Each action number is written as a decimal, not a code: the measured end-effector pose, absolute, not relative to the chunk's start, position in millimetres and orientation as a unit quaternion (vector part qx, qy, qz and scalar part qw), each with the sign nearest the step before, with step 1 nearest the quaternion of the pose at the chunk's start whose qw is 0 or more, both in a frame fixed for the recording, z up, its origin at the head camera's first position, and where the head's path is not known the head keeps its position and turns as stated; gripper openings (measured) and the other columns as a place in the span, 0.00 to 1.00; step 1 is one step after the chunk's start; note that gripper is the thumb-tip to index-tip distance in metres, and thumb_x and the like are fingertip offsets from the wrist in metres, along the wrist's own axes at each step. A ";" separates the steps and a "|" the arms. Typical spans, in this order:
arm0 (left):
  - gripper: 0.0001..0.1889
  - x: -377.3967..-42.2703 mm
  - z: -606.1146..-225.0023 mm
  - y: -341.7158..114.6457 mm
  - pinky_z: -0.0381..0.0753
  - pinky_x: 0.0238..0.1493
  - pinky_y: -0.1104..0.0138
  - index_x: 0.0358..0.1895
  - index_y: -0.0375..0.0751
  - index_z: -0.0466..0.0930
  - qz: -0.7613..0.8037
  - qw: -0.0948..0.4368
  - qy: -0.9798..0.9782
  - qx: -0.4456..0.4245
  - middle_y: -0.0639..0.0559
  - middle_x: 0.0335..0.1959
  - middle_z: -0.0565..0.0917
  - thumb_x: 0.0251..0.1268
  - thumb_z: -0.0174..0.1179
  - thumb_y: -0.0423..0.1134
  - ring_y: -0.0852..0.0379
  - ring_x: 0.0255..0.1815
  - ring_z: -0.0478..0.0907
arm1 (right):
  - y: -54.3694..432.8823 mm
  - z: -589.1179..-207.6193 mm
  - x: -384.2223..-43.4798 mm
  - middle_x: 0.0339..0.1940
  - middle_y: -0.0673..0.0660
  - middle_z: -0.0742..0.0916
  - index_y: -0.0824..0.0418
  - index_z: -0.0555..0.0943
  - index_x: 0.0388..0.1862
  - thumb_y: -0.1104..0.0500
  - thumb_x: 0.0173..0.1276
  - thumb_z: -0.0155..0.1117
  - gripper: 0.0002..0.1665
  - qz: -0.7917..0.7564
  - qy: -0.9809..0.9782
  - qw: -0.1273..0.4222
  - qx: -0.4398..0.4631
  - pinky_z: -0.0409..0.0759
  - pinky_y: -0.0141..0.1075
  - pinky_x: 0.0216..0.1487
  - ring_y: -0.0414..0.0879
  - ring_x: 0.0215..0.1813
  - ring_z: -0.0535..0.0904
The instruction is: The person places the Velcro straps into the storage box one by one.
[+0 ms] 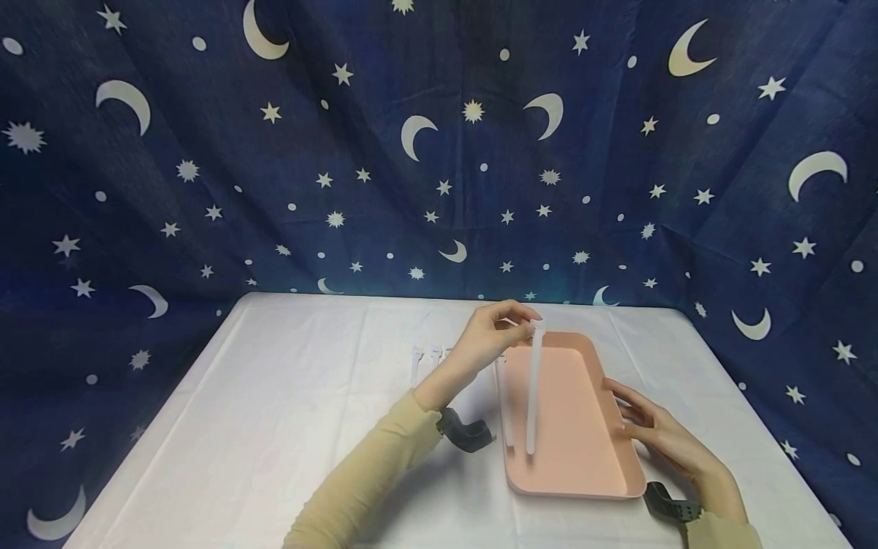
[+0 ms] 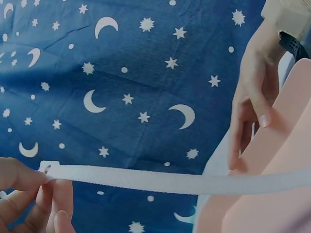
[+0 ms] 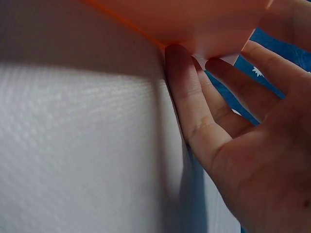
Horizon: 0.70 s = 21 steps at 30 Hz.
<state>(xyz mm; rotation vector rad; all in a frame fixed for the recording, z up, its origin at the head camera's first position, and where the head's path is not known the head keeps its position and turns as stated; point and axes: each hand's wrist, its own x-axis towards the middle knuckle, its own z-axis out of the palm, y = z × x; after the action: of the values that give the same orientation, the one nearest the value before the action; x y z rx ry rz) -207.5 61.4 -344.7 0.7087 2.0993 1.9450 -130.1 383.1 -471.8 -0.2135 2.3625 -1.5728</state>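
Observation:
My left hand (image 1: pixel 497 332) pinches the top end of a white hook-and-loop cable strap (image 1: pixel 533 396) between thumb and fingers. The strap hangs down over the pink tray (image 1: pixel 572 419), its lower end overlapping the tray floor. In the left wrist view a small slot shows in the head of the strap (image 2: pixel 146 177), close to the fingertips. My right hand (image 1: pixel 661 438) is at the tray's right side, fingers extended. In the right wrist view its fingertips (image 3: pixel 180 56) touch the outer wall of the tray (image 3: pixel 194 24).
Another white strap (image 1: pixel 504 404) lies along the tray's left side. Several more straps, including one (image 1: pixel 415 364) at the left, lie on the white-covered table (image 1: pixel 288 396), partly hidden by my left forearm. A dark blue curtain (image 1: pixel 384 99) with moons and stars hangs behind the table.

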 end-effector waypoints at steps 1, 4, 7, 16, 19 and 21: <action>0.10 -208.0 -346.9 62.8 0.79 0.36 0.73 0.47 0.37 0.82 0.656 0.098 0.709 0.238 0.38 0.43 0.84 0.65 0.59 0.33 0.55 0.34 0.83 | 383.1 -471.9 -130.4 0.75 0.45 0.62 0.56 0.52 0.77 0.60 0.66 0.61 0.44 -0.543 0.823 0.148 -0.069 0.71 0.27 0.55 0.20 0.58 0.70; 0.10 -210.7 -354.5 66.5 0.79 0.36 0.70 0.46 0.38 0.82 0.654 0.103 0.713 0.231 0.38 0.42 0.85 0.65 0.58 0.33 0.66 0.31 0.80 | 382.7 -471.5 -130.3 0.77 0.52 0.61 0.57 0.52 0.77 0.60 0.66 0.61 0.45 -0.539 0.826 0.147 -0.073 0.73 0.44 0.62 0.20 0.58 0.70; 0.10 -214.2 -363.5 70.2 0.80 0.37 0.68 0.46 0.37 0.83 0.653 0.106 0.715 0.226 0.37 0.41 0.86 0.64 0.57 0.32 0.66 0.30 0.81 | 382.2 -471.2 -130.3 0.78 0.55 0.60 0.57 0.52 0.77 0.59 0.65 0.62 0.45 -0.533 0.830 0.148 -0.071 0.70 0.55 0.63 0.20 0.58 0.70; 0.10 -224.7 -393.9 80.9 0.80 0.34 0.69 0.45 0.35 0.83 0.648 0.119 0.727 0.190 0.37 0.37 0.85 0.62 0.57 0.29 0.46 0.37 0.86 | 382.9 -473.1 -130.9 0.77 0.50 0.60 0.54 0.52 0.77 0.58 0.65 0.62 0.46 -0.534 0.830 0.151 -0.055 0.64 0.62 0.65 0.19 0.57 0.70; 0.09 -226.7 -399.4 82.8 0.79 0.32 0.71 0.43 0.33 0.82 0.644 0.121 0.735 0.173 0.36 0.36 0.85 0.62 0.57 0.28 0.47 0.35 0.86 | 383.0 -474.1 -131.6 0.77 0.52 0.60 0.54 0.52 0.77 0.59 0.65 0.62 0.46 -0.539 0.827 0.151 -0.054 0.60 0.67 0.66 0.19 0.57 0.70; 0.08 -228.0 -402.3 83.9 0.80 0.31 0.69 0.43 0.33 0.82 0.638 0.124 0.742 0.161 0.37 0.36 0.86 0.61 0.58 0.28 0.51 0.32 0.85 | 382.8 -474.3 -131.8 0.77 0.52 0.60 0.53 0.52 0.77 0.59 0.65 0.62 0.46 -0.541 0.826 0.152 -0.050 0.59 0.68 0.66 0.19 0.57 0.70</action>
<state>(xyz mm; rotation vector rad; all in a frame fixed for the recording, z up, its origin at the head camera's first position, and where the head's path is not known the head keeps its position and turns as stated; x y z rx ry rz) -228.0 83.9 -402.3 0.4698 2.1649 1.8615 -131.8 382.8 -474.3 -0.1434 2.3700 -1.5519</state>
